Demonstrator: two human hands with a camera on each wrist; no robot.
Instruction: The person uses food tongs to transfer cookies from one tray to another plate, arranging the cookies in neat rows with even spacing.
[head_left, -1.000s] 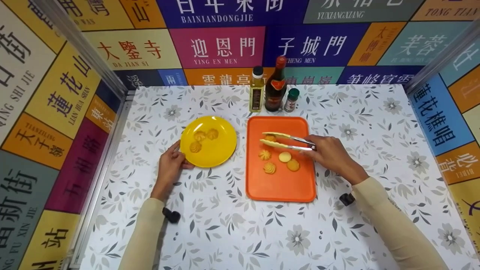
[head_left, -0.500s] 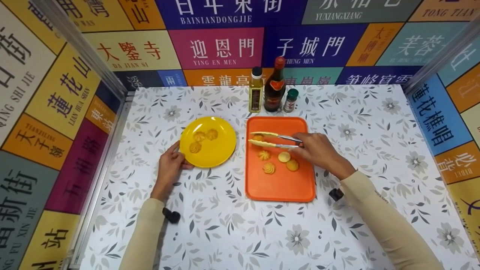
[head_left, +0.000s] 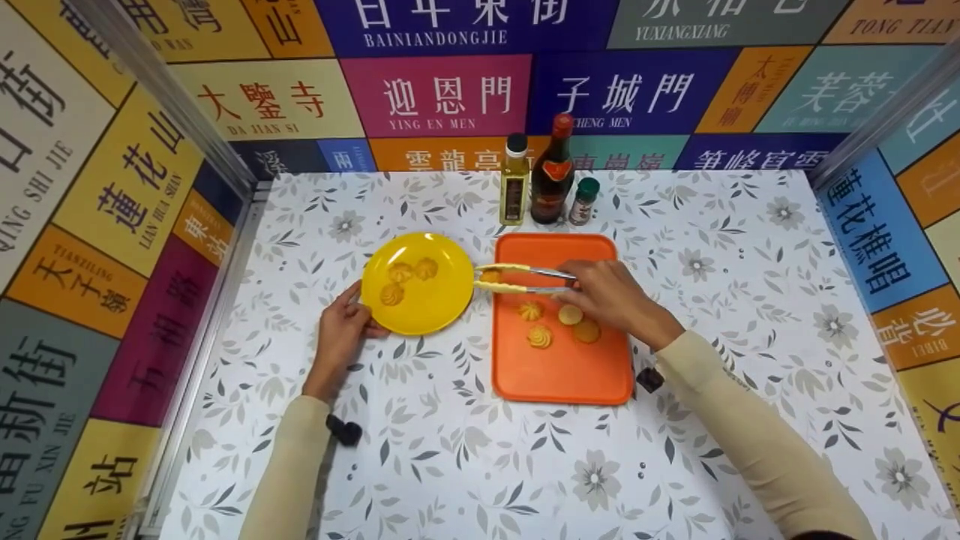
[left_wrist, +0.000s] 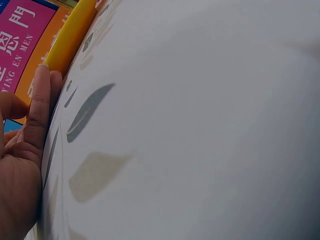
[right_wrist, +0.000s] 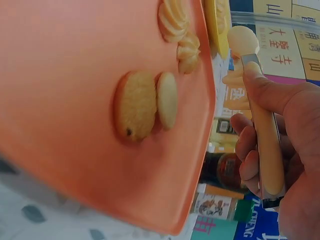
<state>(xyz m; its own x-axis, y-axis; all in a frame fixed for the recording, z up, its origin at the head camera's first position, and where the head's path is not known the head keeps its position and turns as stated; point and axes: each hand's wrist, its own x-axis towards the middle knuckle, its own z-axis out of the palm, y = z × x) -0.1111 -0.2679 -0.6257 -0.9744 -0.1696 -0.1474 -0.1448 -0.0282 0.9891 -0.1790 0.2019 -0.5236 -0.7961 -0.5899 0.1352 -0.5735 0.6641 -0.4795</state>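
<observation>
With my right hand (head_left: 611, 294) I grip a pair of tongs (head_left: 504, 288), metal with pale yellow tips. Between the tips sits a piped cookie (head_left: 490, 276), over the gap by the left edge of the orange tray (head_left: 555, 379). Beside that gap lies a yellow plate (head_left: 420, 313) with 3 cookies (head_left: 400, 273) on it. My left hand (head_left: 341, 330) touches the plate's left rim; in the left wrist view straight fingers (left_wrist: 37, 115) meet its edge. On the tray remain two swirled cookies (head_left: 539, 337) and two flat round ones (right_wrist: 136, 106).
Behind the tray stand an oil bottle (head_left: 513, 187), a dark bottle with a red cap (head_left: 551, 184) and a small green-capped jar (head_left: 583, 201). Panels with large lettering rise along the back and sides of the flower-patterned table (head_left: 420, 450).
My right hand has moved left, carrying the cookie in the tongs from over the tray to near the plate's right rim. The left hand and plate have stayed put.
</observation>
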